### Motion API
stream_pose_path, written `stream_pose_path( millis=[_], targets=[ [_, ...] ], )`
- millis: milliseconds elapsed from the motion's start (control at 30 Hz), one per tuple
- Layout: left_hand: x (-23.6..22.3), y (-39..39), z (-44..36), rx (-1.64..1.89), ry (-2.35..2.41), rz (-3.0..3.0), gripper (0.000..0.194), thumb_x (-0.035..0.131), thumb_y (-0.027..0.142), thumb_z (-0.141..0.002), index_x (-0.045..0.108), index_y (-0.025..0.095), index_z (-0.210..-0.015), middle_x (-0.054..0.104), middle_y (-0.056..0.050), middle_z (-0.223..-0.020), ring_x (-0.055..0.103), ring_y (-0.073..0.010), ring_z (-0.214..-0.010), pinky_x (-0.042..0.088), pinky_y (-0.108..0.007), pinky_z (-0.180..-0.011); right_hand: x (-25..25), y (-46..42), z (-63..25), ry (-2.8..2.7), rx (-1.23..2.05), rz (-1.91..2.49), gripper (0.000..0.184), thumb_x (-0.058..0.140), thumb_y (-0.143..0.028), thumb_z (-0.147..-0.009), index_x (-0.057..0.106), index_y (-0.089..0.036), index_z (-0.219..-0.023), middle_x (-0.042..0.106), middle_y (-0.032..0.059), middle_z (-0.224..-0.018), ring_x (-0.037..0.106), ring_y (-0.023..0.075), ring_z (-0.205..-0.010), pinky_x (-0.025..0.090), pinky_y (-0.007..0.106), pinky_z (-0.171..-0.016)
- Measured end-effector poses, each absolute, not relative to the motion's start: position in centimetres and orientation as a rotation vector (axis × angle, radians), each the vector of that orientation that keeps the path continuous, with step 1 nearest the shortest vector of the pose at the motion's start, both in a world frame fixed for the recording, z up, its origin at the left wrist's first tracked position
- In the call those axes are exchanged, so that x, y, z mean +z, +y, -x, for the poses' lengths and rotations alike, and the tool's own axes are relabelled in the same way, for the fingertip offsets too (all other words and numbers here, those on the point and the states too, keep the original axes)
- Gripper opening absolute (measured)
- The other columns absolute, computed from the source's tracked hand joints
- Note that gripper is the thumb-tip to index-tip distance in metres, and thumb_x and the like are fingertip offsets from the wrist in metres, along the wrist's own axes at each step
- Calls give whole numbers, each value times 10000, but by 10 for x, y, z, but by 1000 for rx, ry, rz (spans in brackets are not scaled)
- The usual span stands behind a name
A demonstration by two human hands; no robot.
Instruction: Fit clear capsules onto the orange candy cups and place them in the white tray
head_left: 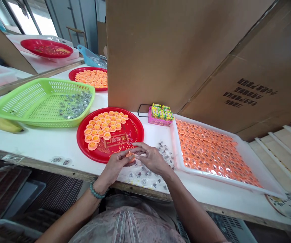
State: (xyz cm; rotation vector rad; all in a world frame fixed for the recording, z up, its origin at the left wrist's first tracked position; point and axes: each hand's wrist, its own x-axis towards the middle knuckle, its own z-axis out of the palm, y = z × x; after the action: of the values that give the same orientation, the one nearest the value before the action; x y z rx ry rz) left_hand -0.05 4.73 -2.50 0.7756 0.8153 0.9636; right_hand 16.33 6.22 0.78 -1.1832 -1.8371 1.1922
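Near the table's front edge, my left hand (115,166) pinches a small round orange piece (130,156) between thumb and fingers. My right hand (151,157) meets it from the other side, its fingertips closed at the piece's edge; whether it grips the piece or something tiny is hidden. Just beyond both hands lies a red round tray (137,130) with several orange cup-like pieces (101,127) grouped on its left and back part. Small clear pieces with dark markings (147,173) are scattered on the table beside and under my right hand.
A white tray (226,184) of orange discs stands at right, beside a pink basket (160,120) of yellow-green packets. At left are a green basket (31,98) with clear pieces and a banana (7,125). Cardboard (160,57) walls off the back; another red tray (71,75) stands behind.
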Motion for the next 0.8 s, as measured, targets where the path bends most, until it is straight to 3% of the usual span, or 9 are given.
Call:
stream_pose_path(
  millis=[133, 267, 667, 800],
  targets=[
    [-24, 48, -1, 952, 832, -838, 359, 708, 353, -713, 691, 171, -1022, 687, -76, -967, 621, -206, -825, 485, -309, -790, -1, 43, -156, -1847, 963, 1244, 654, 665, -173, -730, 421, -291, -1325, 670, 26, -1102, 630, 191, -963, 471, 374, -893],
    [-25, 48, -2, 937, 865, -884, 337, 686, 354, -735, 693, 177, -1021, 688, -71, -952, 612, -203, -825, 481, -293, -760, -8, 36, -146, -1823, 759, 1275, 642, 618, -152, -775, 376, -298, -1352, 682, 26, -1076, 636, 188, -964, 468, 365, -906],
    [-24, 45, -7, 987, 880, -821, 346, 738, 322, -673, 696, 157, -974, 697, -58, -866, 623, -189, -766, 494, -309, -758, -21, 27, -145, -1861, 611, 1241, 688, 554, -132, -809, 285, -292, -1421, 649, 38, -1159, 586, 225, -1095, 454, 393, -954],
    [-25, 45, -7, 1033, 941, -768, 563, 774, 295, -629, 586, 141, -1137, 694, -46, -784, 627, -180, -698, 512, -318, -711, -24, 25, -143, -1825, 633, 1251, 689, 561, -143, -811, 283, -283, -1425, 652, 45, -1153, 590, 223, -1079, 451, 388, -948]
  ],
)
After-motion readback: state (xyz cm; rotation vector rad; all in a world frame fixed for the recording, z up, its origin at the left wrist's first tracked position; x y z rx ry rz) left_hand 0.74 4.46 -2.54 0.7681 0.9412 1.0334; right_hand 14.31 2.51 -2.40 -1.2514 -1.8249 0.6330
